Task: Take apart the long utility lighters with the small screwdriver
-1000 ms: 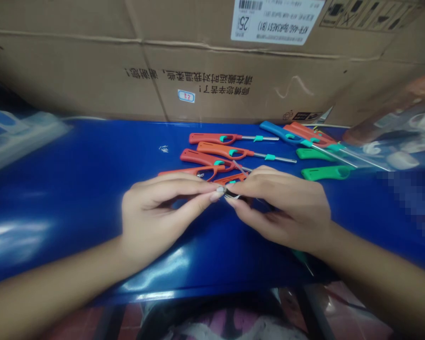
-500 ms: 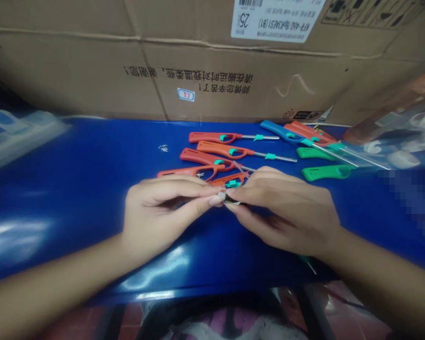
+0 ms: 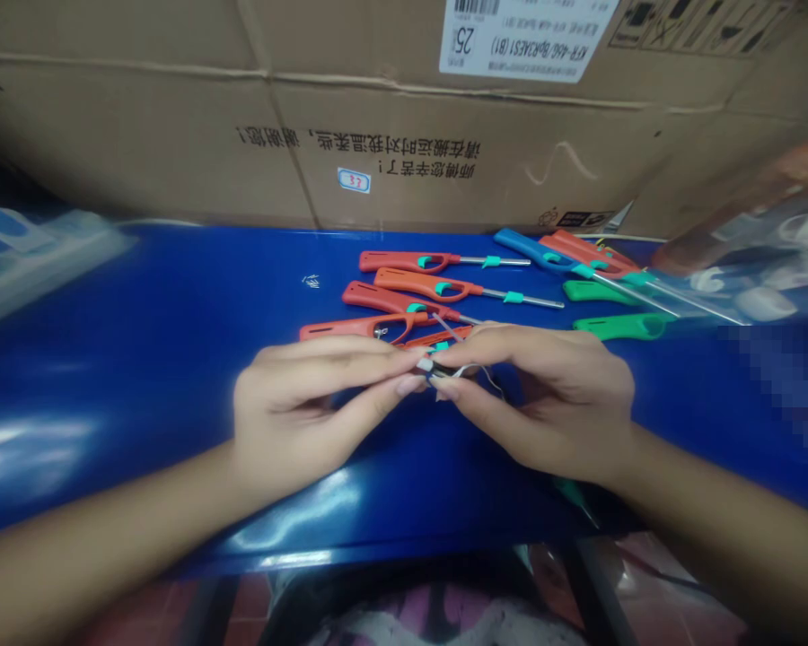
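Observation:
My left hand (image 3: 310,408) and my right hand (image 3: 552,399) meet over the front of the table, fingertips almost touching. Both pinch a small black-and-white lighter part (image 3: 426,364) between thumb and forefinger; a thin pale wire (image 3: 475,368) loops from it beside my right fingers. The fingers cover much of the part, so its exact kind is unclear. Just beyond lie several red and orange stick lighters (image 3: 424,283), most with teal triggers and metal tubes. One orange lighter handle (image 3: 350,328) shows a small metal piece in its opening; another beside it is partly hidden behind my hands.
A cardboard box (image 3: 175,152) stands along the back of the blue table (image 3: 195,296). Several tiny metal pins (image 3: 311,281) lie at left centre. To the right are a blue lighter (image 3: 535,248), green handles (image 3: 619,326) and a clear plastic bag (image 3: 768,260). A pale plastic container (image 3: 40,260) sits left.
My right fingers have shifted slightly on the small part, and the white end and thin wire now show more. The lighters on the table have stayed in place.

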